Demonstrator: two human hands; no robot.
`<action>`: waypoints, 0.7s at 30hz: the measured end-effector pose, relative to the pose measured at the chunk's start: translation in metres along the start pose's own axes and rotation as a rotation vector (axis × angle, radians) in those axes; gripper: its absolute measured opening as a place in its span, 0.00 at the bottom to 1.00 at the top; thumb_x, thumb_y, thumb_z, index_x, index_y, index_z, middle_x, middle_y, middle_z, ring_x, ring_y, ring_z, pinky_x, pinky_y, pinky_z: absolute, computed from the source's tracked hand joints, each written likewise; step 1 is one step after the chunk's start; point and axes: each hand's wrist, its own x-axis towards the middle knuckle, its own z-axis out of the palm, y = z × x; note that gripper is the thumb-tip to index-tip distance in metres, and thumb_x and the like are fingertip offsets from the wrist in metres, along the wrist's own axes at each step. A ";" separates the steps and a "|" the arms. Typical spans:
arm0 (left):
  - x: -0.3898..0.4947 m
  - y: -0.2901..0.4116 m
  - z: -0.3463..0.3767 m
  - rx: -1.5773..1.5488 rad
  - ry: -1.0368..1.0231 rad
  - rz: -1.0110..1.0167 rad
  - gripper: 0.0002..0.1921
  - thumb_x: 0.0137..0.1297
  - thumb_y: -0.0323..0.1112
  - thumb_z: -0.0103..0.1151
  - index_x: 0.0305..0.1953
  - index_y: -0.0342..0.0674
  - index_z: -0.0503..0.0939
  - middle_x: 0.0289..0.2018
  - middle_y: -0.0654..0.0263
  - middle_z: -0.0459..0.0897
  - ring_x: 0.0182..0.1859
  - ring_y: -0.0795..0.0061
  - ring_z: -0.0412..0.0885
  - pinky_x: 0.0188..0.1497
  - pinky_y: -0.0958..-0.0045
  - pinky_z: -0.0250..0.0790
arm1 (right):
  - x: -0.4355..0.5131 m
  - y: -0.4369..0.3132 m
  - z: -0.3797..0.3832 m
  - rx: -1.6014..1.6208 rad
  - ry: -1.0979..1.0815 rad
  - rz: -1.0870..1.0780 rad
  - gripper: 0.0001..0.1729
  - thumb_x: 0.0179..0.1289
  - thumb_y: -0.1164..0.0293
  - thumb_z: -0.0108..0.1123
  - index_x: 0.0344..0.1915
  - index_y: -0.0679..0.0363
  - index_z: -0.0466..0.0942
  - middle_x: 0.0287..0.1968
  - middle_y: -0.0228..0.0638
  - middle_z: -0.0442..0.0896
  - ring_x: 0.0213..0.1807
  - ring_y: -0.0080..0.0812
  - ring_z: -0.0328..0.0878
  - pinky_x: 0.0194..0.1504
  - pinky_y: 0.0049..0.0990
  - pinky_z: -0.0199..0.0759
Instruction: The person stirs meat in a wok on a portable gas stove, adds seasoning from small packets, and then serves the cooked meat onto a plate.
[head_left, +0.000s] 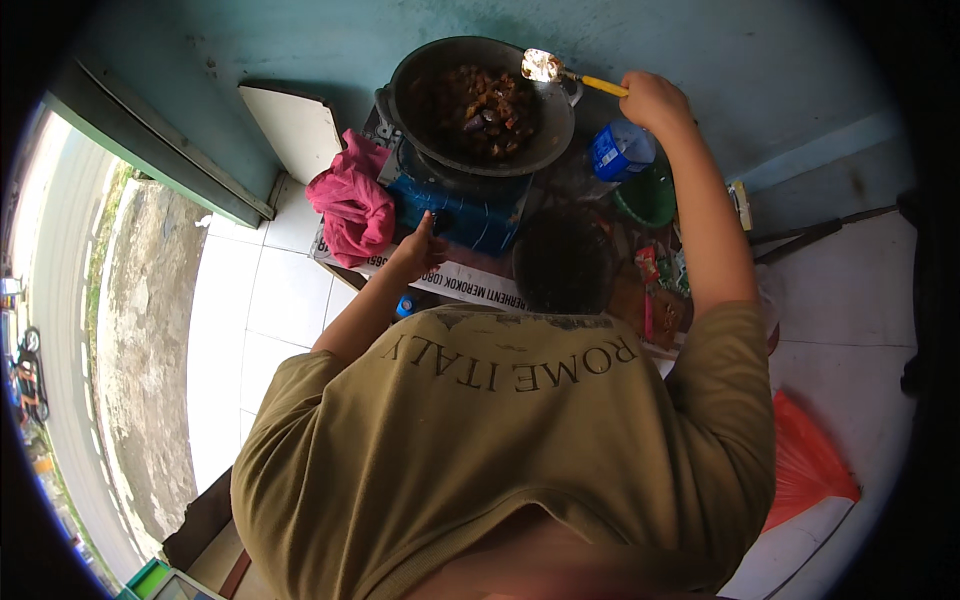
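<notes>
In my right hand (651, 101) is the yellow handle of a metal spatula (541, 66). Its blade, smeared with sauce, is over the right rim of a dark wok (556, 124). Brown, saucy chopped food (495, 109) lies in the bottom of that wok. A blue gas stove (457, 214) stands beneath it. My left hand (420, 253) is at the front of the stove with its thumb raised beside the dark control knob (441, 220); whether the fingers grip the knob is not clear.
A pink cloth (352, 199) lies left of the stove. To the right are a blue-labelled plastic container (621, 152), a green basin (649, 199), a dark round pan (562, 259) and small packets (646, 264). A white board (292, 127) leans on the wall. Left is an open doorway.
</notes>
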 end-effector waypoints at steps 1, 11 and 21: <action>0.009 -0.001 0.001 -0.214 -0.138 -0.095 0.28 0.62 0.68 0.43 0.29 0.46 0.74 0.22 0.71 0.75 0.21 0.75 0.73 0.24 0.76 0.63 | 0.002 -0.001 0.001 -0.006 -0.008 0.013 0.14 0.54 0.72 0.56 0.42 0.59 0.80 0.43 0.43 0.82 0.46 0.44 0.80 0.46 0.39 0.74; -0.007 0.003 0.016 0.907 0.438 0.836 0.12 0.50 0.36 0.64 0.33 0.42 0.72 0.23 0.62 0.74 0.31 0.66 0.78 0.32 0.68 0.69 | 0.019 -0.017 0.006 -0.178 0.047 -0.059 0.12 0.54 0.75 0.55 0.39 0.62 0.81 0.41 0.44 0.83 0.45 0.44 0.81 0.44 0.37 0.75; -0.048 0.032 0.023 1.438 0.414 0.947 0.18 0.52 0.38 0.61 0.42 0.40 0.70 0.40 0.56 0.78 0.41 0.55 0.78 0.40 0.59 0.72 | 0.050 -0.015 0.021 -0.141 -0.077 -0.044 0.13 0.52 0.73 0.57 0.40 0.61 0.81 0.43 0.45 0.82 0.46 0.44 0.80 0.45 0.37 0.75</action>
